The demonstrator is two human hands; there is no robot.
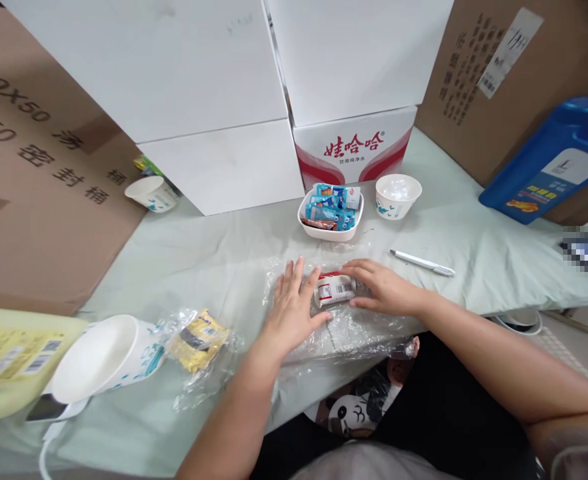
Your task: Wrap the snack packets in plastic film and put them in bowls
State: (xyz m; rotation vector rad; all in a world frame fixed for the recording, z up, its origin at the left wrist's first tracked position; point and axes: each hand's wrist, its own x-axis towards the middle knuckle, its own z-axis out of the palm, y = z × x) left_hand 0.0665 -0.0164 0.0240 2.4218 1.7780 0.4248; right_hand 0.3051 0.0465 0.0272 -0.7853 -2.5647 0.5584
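Note:
A small white cylindrical package (336, 291) with a red label and a barcode lies on its side on a sheet of clear plastic film (334, 333). My left hand (294, 303) rests at its left with the fingers spread over the film, the thumb reaching below the package. From the right, my right hand (381, 287) has its fingers and thumb extended around the package's right end; whether they touch it I cannot tell. Left of my left hand lies a yellow packet (201, 339) in clear wrapping.
Behind my hands stand a white tray (330, 233) of blue sachets and a paper cup (398, 200) holding clear plastic. A pen (423, 263) lies at right. Large boxes (214, 170), a blue bottle (549, 167), a tipped paper cup (111, 357) and a yellow container (19, 360) surround the space.

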